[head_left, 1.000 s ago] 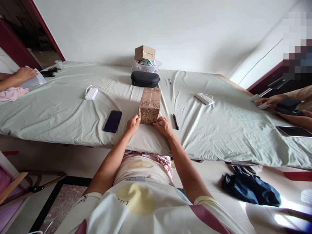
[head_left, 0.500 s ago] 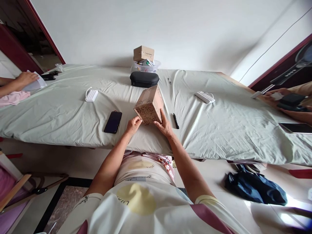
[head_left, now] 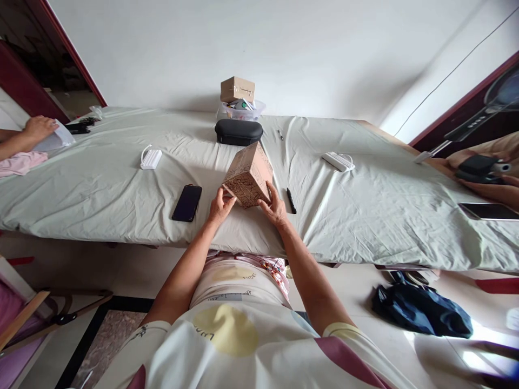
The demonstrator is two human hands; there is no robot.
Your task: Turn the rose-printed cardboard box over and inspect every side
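A cardboard box [head_left: 246, 174] with dark line drawings printed on it sits tilted at the middle of the cloth-covered table. My left hand [head_left: 221, 206] has its fingers at the lower left corner of the box, with the thumb apart underneath. On the other side, my right hand [head_left: 275, 206] grips the lower right edge, fingers on the side face and thumb near the front. The underside of the box is hidden. Left of my hands lies a black phone [head_left: 187, 203]. A black pen [head_left: 291, 200] rests just right of my right hand.
Behind the box are a black case [head_left: 239, 132], a clear plastic bin [head_left: 243, 112] and a smaller carton [head_left: 238, 89]. White power banks with loops lie at left [head_left: 151, 159] and right [head_left: 338, 161]. Other people's hands show at both table ends, beside a tablet [head_left: 488, 211] at right.
My left hand has shifted up slightly onto the box's left corner, its fingers and thumb now spread. The box has turned a little. My right hand's fingers have drawn in slightly.
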